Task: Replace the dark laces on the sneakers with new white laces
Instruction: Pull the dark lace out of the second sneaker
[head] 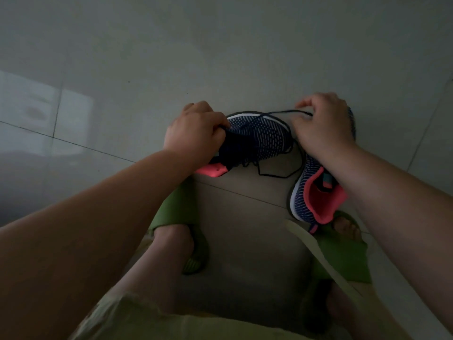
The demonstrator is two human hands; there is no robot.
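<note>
On the pale tiled floor point(220, 57), between a pair of feet in green slippers point(176, 207), two navy knit sneakers with white flecks and pink linings were seen in dim light. The nearer-left sneaker point(259, 136) was held up off the tiles, tipped on its side with its toe pointing away and to the right, its white sole edge showing along the top. It was gripped at the tongue and lacing area by the left hand point(193, 133), whose fingers were curled tightly round the dark upper; the fingertips themselves were hidden under the hand. A dark lace point(277, 112) was drawn out from that sneaker in a taut line across to the right hand point(321, 128), where it was pinched between the thumb and the bent fingers, the remaining fingers being curled in above. More of the same lace was seen hanging in a loose loop below the shoe, trailing down to the tiles and curving back up beside the second sneaker point(308, 200). That second sneaker was lying on the floor under the right forearm, heel toward the wearer of the camera, its pink collar open upward and a small teal patch visible inside. A pale strap or band point(313, 244) was seen lying across the right slipper. No brand, label or writing could be read on either shoe. White laces could not be made out anywhere in the view
</note>
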